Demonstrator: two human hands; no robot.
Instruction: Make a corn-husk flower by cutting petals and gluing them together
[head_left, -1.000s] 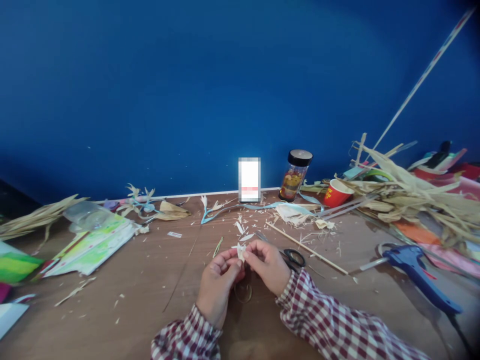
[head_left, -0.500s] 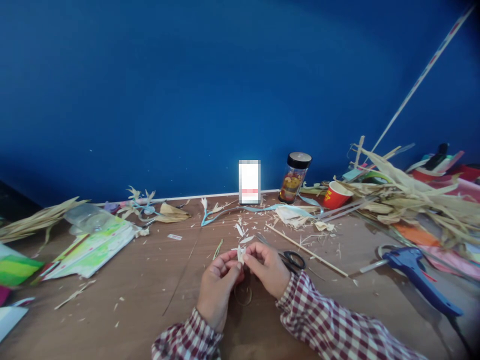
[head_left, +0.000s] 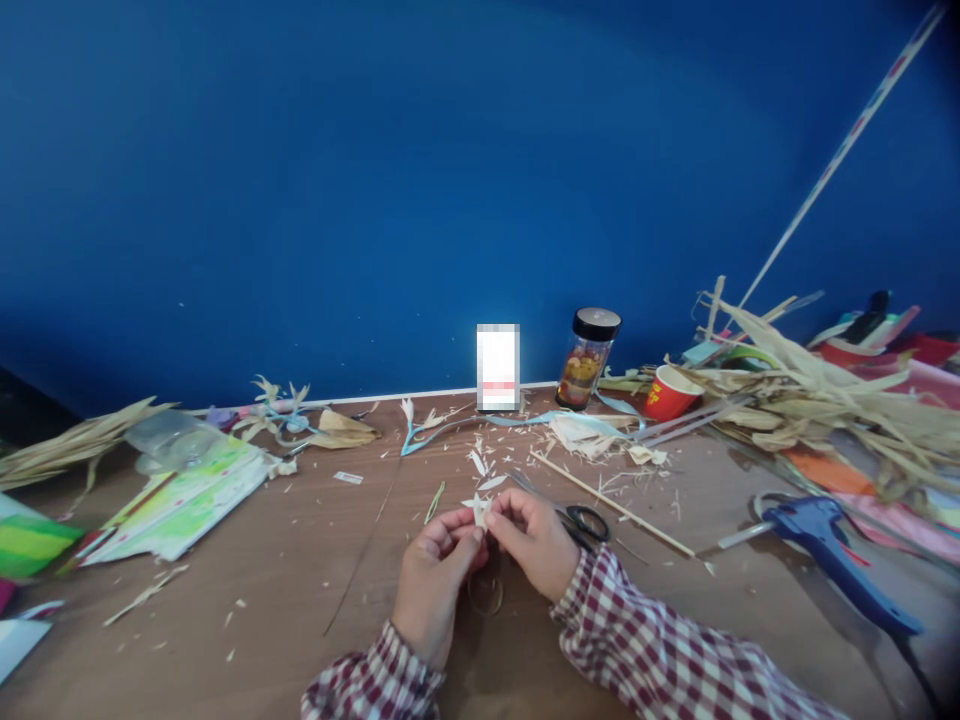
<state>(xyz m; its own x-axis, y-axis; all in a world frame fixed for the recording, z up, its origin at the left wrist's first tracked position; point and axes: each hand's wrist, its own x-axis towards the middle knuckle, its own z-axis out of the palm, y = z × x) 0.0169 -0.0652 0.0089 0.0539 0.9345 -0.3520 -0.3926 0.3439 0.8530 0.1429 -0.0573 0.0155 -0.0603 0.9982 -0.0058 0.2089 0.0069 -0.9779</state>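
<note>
Above the brown surface (head_left: pixel 255 610), left hand (head_left: pixel 435 575) and right hand (head_left: pixel 536 540) together pinch a pale, pointed husk piece (head_left: pixel 480 509); shaping appears under way, the next move likely calling for light, steady pressure.

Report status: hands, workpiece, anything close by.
Left hand and right hand pinching pale, pointed piece. Scissors beside right hand, partly hidden. Pale scraps just beyond.
</note>
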